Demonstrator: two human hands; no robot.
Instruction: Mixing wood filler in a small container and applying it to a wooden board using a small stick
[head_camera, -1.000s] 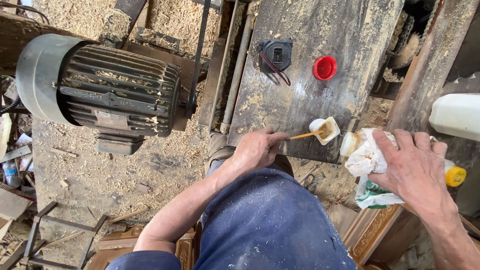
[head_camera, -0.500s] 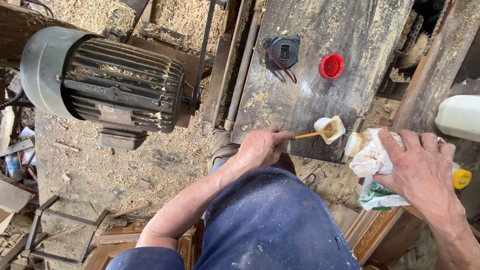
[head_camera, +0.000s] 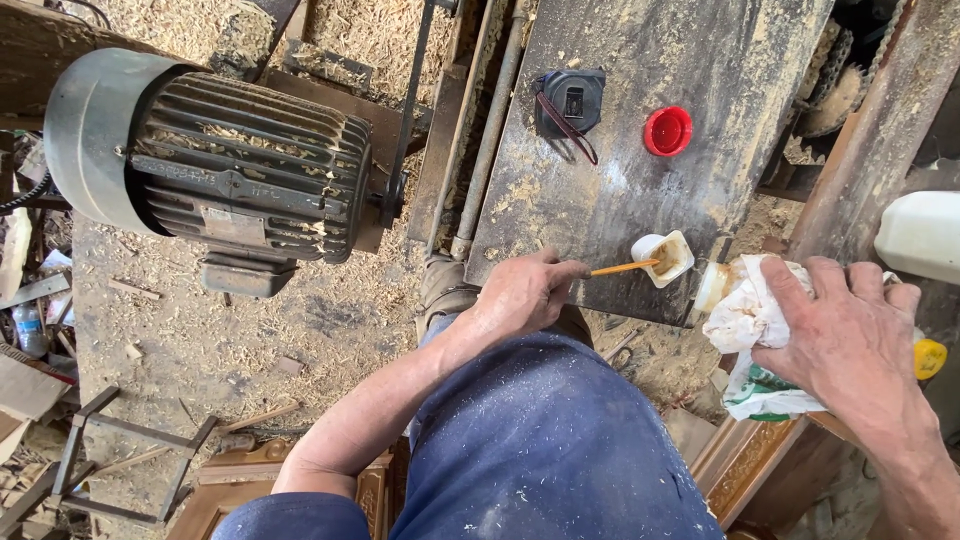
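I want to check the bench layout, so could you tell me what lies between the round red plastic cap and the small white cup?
In the head view, only bare, dusty grey bench top lies between the round red plastic cap and the small white cup.

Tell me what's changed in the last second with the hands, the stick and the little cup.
Very little. The left hand holds the orange stick with its tip in the small white cup, as it did a second ago; any shift is slight. The right hand stays pressed on the white rag. Nothing was picked up or let go. The red cap, the motor and the white jug kept their places.
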